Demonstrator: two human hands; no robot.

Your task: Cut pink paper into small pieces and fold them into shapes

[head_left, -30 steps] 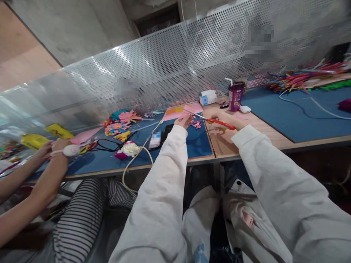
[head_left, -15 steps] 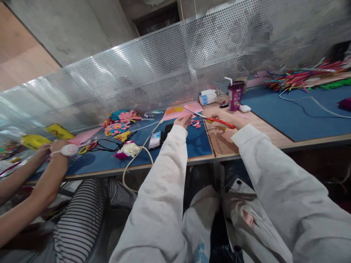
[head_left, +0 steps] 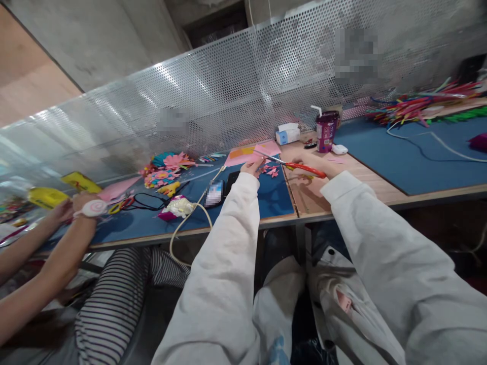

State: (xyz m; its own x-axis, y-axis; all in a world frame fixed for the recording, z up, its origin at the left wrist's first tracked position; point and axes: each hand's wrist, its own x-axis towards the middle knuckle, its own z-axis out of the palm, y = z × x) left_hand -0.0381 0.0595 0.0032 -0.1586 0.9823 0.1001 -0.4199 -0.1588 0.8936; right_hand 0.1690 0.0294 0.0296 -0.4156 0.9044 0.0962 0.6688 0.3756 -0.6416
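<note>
My left hand point(head_left: 252, 167) pinches the edge of a pink paper sheet point(head_left: 249, 154) that lies at the back of the blue mat point(head_left: 266, 197). My right hand point(head_left: 317, 165) grips red-handled scissors point(head_left: 294, 165), whose blades point left and reach the paper by my left fingers. Small pink paper offcuts point(head_left: 272, 172) lie on the mat just below the blades. Both arms are in light grey sleeves.
A purple cup with a straw point(head_left: 326, 131), a tissue box point(head_left: 287, 134) and a white mouse-like object point(head_left: 339, 149) stand behind my right hand. Paper flowers point(head_left: 166, 170), a phone point(head_left: 215, 193) and a cable lie left. A co-worker's hands point(head_left: 72, 207) work at far left. A perforated metal screen point(head_left: 228, 91) closes the back.
Almost nothing has changed. My hands stay at the pink paper with the scissors, and the co-worker's hands have shifted slightly.
</note>
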